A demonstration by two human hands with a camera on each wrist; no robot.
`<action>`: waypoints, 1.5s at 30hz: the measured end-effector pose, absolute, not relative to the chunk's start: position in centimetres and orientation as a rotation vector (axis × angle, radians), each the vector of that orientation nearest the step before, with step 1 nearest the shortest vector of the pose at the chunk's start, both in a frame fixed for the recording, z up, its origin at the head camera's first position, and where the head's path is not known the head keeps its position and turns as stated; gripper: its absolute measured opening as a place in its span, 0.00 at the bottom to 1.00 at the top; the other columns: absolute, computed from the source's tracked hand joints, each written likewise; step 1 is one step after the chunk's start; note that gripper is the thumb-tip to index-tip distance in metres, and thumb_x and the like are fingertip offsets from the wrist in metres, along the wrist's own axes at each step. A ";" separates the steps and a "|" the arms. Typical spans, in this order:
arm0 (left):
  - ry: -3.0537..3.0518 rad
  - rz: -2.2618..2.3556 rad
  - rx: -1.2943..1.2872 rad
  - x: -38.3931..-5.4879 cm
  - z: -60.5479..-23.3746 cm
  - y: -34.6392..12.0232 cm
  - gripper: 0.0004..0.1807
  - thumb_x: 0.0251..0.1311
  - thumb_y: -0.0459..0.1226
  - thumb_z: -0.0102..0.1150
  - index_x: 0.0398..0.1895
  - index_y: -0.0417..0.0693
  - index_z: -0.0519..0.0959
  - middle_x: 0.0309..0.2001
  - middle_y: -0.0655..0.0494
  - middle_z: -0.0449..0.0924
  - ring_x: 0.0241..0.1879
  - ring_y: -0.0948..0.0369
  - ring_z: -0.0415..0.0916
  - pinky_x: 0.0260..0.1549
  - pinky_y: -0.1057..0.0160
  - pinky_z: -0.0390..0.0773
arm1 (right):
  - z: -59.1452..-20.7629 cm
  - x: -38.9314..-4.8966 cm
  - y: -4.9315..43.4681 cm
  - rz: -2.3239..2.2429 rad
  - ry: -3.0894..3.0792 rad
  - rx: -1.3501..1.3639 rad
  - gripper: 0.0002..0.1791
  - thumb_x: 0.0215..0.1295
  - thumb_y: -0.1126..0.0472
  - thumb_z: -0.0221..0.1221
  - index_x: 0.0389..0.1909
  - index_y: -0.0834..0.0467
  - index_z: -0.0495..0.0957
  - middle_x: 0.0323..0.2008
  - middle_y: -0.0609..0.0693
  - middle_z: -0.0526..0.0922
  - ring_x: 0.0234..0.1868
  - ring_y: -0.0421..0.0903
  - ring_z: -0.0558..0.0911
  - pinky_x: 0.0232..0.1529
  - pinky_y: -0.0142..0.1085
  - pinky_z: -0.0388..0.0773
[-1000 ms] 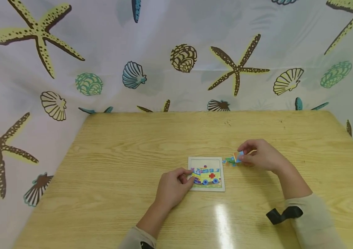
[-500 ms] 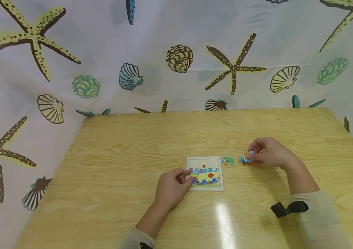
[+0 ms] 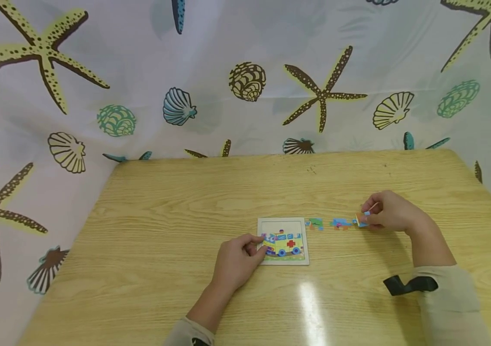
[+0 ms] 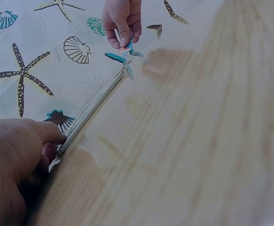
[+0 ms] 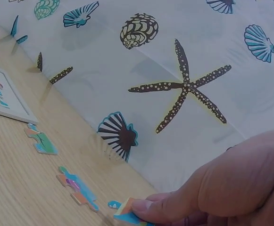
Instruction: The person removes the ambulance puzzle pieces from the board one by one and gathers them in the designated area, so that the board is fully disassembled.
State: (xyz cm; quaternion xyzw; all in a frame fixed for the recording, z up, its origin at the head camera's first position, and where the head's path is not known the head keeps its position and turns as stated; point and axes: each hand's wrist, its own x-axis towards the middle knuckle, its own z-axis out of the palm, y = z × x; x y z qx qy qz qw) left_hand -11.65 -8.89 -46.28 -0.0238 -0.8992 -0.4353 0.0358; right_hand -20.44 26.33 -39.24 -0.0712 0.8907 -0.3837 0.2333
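A white cloth (image 3: 212,62) printed with starfish and shells hangs behind and at both sides of my work area. Before it lies the wood-grain counter (image 3: 176,202). My sleeves (image 3: 453,307) are beige.

Condition of my hands: the left hand (image 3: 238,259) grips the left edge of the puzzle tray with thumb and fingertips; the right hand (image 3: 392,211) pinches a puzzle piece, to the right of the tray.

The puzzle tray (image 3: 284,263) lies flat on the counter, pale-rimmed and square. Its lower part carries a yellow ambulance picture (image 3: 289,245) with a red cross; above this, the pale base shows. A black strap (image 3: 411,285) is on my right sleeve.

Smallest items, in a row rightward from the tray: a green piece (image 3: 315,223) just beside the rim, contact undetermined; a blue piece (image 3: 340,223), lying apart; and the held piece (image 3: 362,219), blue and orange, tilted. I cannot tell whether another lies beneath it.
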 end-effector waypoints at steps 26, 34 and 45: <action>-2.784 -1.383 -0.028 -11.6 -46.4 -9.2 0.13 0.59 0.41 0.69 0.47 0.52 0.87 0.21 0.62 0.73 0.18 0.67 0.64 0.19 0.71 0.64 | -38.9 -20.2 24.7 -0.552 2.700 -0.069 0.17 0.60 0.59 0.67 0.41 0.70 0.79 0.36 0.62 0.83 0.33 0.52 0.78 0.34 0.42 0.76; -2.799 -1.345 -0.030 -11.6 -46.3 -9.1 0.14 0.59 0.41 0.69 0.48 0.52 0.87 0.21 0.64 0.73 0.19 0.67 0.64 0.22 0.71 0.66 | -38.4 -20.6 24.2 -0.789 2.623 -0.258 0.15 0.63 0.61 0.62 0.44 0.69 0.77 0.31 0.56 0.82 0.28 0.47 0.80 0.31 0.39 0.76; -2.791 -1.345 -0.032 -11.5 -46.2 -9.3 0.15 0.59 0.41 0.69 0.49 0.51 0.86 0.20 0.64 0.73 0.18 0.67 0.63 0.21 0.70 0.65 | -39.7 -21.5 21.4 -0.981 2.519 -0.412 0.14 0.68 0.59 0.62 0.45 0.66 0.79 0.34 0.54 0.80 0.30 0.46 0.82 0.34 0.39 0.80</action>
